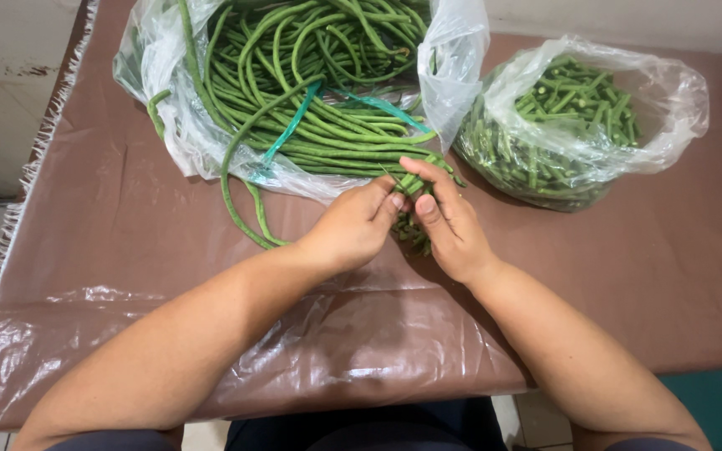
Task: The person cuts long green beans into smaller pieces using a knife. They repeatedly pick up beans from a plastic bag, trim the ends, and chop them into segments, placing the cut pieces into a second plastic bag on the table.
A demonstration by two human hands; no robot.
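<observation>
**A:** Entry, head view. The left hand (pixel 351 227) and right hand (pixel 449 221) are held together just in front of the body. Both are pinched closed on a small bundle of cut bean pieces (pixel 414 219); the right thumb is pressed along the bundle, and the left fingers are curled against its near side.

**B:** Location of the bundle noted: between the two hands, partly hidden by the fingers. Its lower ends are seen sticking out below the right thumb. Whether a blade is held cannot be told.

**A:** Just beyond the fingertips, a clear bag of uncut long beans (pixel 311 92) is lying open, with a teal tie (pixel 294 125) among the beans. Beyond and to the outside of the right hand, a second clear bag of short pieces (pixel 574 125) is standing.

**B:** Risks judged. The grip is shared over many short pieces, so the outer ones could be shed onto the plastic-covered table (pixel 127 242) if pressure is eased unevenly.

**A:** Agreed. Two loose long beans (pixel 240 209) are trailing out beyond the left hand; they could be dragged off the bag by a wrist sweep.

**B:** Also, the second bag's mouth is slack on the side nearest the right hand; pieces might be spilled against its rim.
</observation>
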